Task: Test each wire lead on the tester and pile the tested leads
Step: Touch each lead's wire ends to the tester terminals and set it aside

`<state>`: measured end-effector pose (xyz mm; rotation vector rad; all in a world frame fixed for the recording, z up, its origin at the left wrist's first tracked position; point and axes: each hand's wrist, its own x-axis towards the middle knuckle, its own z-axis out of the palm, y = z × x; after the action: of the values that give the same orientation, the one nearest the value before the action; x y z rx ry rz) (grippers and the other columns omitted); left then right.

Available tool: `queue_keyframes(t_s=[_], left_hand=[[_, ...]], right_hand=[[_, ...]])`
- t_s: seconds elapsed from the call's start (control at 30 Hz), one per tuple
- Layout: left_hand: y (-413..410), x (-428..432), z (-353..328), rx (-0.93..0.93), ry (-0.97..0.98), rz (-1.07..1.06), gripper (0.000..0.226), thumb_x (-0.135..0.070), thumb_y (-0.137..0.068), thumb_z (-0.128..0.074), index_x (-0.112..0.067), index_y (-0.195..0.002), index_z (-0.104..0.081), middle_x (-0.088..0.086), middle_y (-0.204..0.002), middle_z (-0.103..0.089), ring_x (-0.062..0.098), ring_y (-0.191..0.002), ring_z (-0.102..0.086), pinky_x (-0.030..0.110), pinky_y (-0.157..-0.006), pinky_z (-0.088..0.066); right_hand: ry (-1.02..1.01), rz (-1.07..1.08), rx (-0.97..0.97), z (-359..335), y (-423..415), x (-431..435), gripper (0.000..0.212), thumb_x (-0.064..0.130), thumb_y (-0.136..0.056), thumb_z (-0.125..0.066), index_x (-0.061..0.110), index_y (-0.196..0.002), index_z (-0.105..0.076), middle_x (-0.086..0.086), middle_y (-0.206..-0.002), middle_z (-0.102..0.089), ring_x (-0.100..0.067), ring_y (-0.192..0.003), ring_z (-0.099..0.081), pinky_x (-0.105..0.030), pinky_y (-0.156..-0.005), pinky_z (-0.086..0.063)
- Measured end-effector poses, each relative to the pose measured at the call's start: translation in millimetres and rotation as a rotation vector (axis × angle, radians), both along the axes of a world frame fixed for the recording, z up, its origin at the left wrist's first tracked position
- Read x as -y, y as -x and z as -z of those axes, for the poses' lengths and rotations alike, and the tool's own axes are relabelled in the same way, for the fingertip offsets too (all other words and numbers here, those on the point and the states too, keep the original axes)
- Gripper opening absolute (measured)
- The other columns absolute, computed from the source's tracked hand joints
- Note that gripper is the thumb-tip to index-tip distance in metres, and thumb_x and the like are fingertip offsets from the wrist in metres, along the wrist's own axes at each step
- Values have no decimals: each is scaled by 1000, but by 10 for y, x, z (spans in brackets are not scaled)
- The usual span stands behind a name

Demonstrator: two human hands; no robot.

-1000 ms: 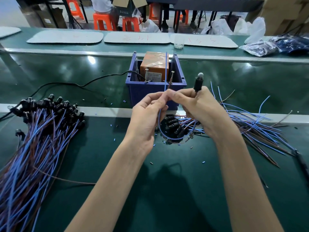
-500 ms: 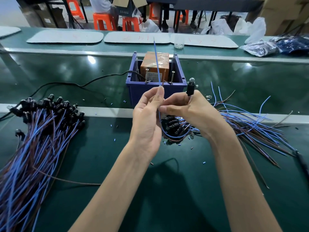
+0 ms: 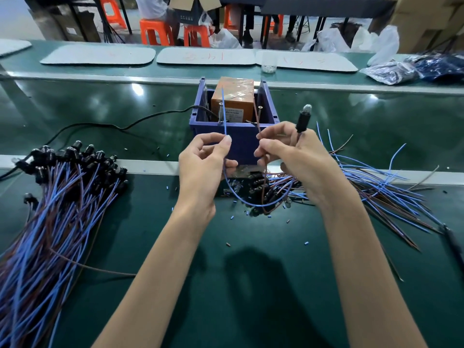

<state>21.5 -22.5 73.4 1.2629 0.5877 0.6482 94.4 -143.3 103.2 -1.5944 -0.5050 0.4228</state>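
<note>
The tester is an orange box inside a blue bin, with two upright metal pins at its front. My left hand pinches the blue wire of one lead, its tip pointing up beside the left pin. My right hand pinches the brown wire near the right pin and also grips the lead's black bulb socket, which sticks up above my fingers. The two wires loop down below my hands.
A large pile of leads with black sockets lies at the left. Another heap of leads fans out at the right, its sockets under my hands. A black cable runs from the bin. Small insulation bits dot the green mat.
My hands have drawn apart, splitting the lead's two wires. The blue tip came down toward the left pin and the brown end went to the right pin.
</note>
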Motion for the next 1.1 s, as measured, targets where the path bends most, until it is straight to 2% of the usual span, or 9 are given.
queue_keyframes(t_s=[0.2,0.37,0.5,0.63,0.73,0.9,1.1], left_hand=[[38,-169,66,-91,-294,-61,11,-14,-89,-64,-22,-82,-66,-8,-74,-63,8,-45,-62,19,-54,-50],[31,-261,140,-128,-411,-131,24,-13,-90,-61,-33,-101,-68,-19,-63,-59,7,-53,-68,32,-70,-57],[14,-285,181,-143,-421,-151,23,-13,-91,-60,-29,-106,-69,-12,-84,-65,5,-57,-69,34,-80,-58],[-5,-288,200,-125,-362,-134,22,-12,-93,-58,-25,-106,-69,-8,-98,-68,2,-59,-68,25,-74,-57],[-20,-277,200,-92,-298,-113,22,-10,-93,-58,-20,-108,-71,-10,-91,-68,-1,-56,-64,14,-66,-52],[-23,-276,186,-54,-232,-83,21,-10,-93,-58,-24,-103,-71,-12,-75,-63,-2,-53,-59,13,-62,-50],[-26,-259,182,-58,-215,-60,22,-10,-93,-58,-24,-103,-71,-10,-77,-63,-3,-53,-58,11,-57,-46]], right_hand=[[-80,175,-16,58,-83,5,9,5,-95,-53,10,-91,-59,-5,-72,-64,-12,-48,-66,-8,-38,-36],[-101,291,15,148,-178,1,15,6,-93,-55,17,-86,-63,6,-64,-65,-3,-42,-50,-9,-41,-35],[-72,366,-2,228,-269,9,16,8,-92,-55,19,-87,-65,8,-66,-68,-1,-47,-48,-9,-45,-35],[-26,367,-26,284,-328,13,18,5,-90,-55,17,-91,-68,6,-76,-71,2,-48,-49,-7,-43,-33],[-3,339,-30,305,-335,14,19,4,-90,-54,17,-92,-68,7,-78,-71,4,-47,-50,-6,-41,-33],[-10,323,-32,319,-347,19,21,3,-92,-51,15,-95,-68,7,-79,-70,3,-48,-49,-6,-41,-33],[-35,325,-48,307,-350,37,21,3,-92,-51,14,-95,-69,7,-76,-69,-5,-54,-45,-7,-40,-31]])
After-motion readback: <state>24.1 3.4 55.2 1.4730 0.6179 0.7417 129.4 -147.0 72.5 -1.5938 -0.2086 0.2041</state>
